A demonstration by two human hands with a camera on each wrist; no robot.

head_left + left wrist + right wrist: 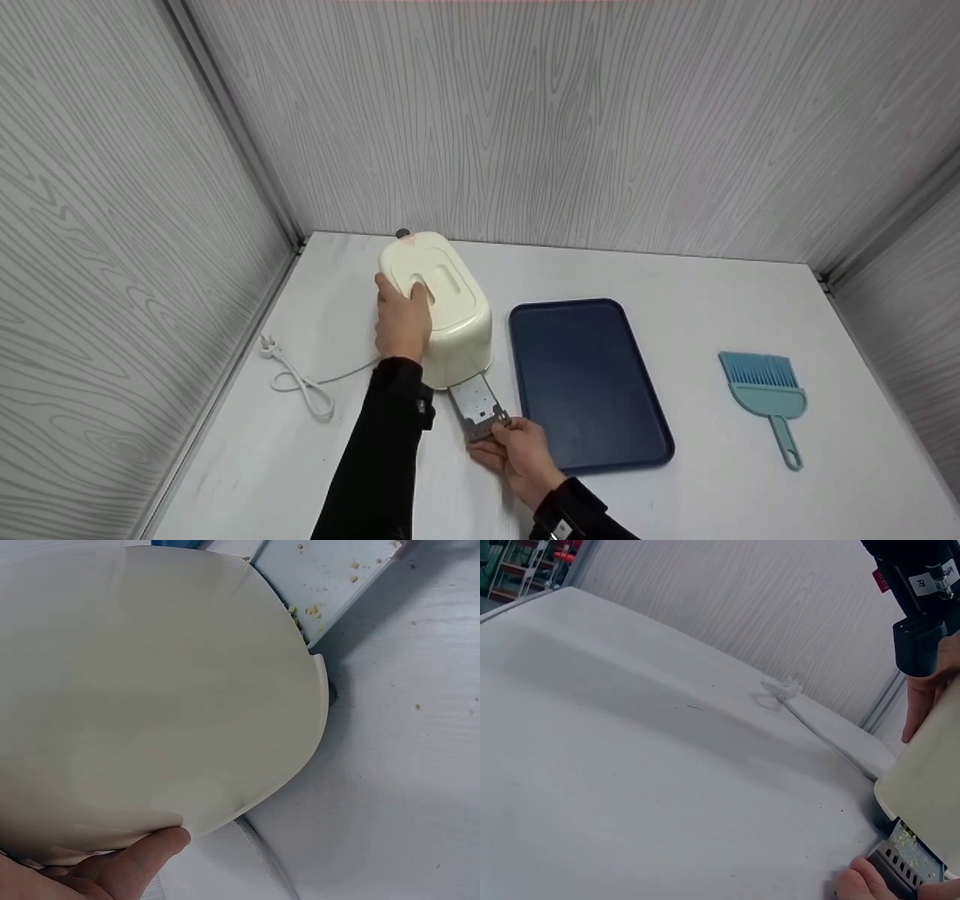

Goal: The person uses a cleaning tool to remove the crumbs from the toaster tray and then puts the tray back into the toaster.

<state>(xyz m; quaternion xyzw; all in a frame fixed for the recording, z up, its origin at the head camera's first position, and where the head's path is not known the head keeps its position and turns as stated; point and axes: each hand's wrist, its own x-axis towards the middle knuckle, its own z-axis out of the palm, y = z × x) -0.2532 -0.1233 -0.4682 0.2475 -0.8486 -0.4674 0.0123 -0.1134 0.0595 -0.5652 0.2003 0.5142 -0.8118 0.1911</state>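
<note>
A cream two-slot toaster (459,352) stands on the white table, left of the middle. My left hand (403,322) grips its left side, thumb at a top slot and fingers down the wall; the fingertip (161,855) shows against the body in the left wrist view. From the toaster's near end a metal crumb tray (474,399) sticks out, its inner part hidden under the body. My right hand (523,454) pinches the tray's outer edge between thumb and fingers. Yellowish crumbs (313,612) lie on the tray.
A dark blue rectangular tray (592,382) lies right of the toaster. Farther right is a teal dustpan and brush set (769,405). The toaster's white cord (319,382) loops on the left, ending in a plug (268,347). Grey wood-grain panels surround the table.
</note>
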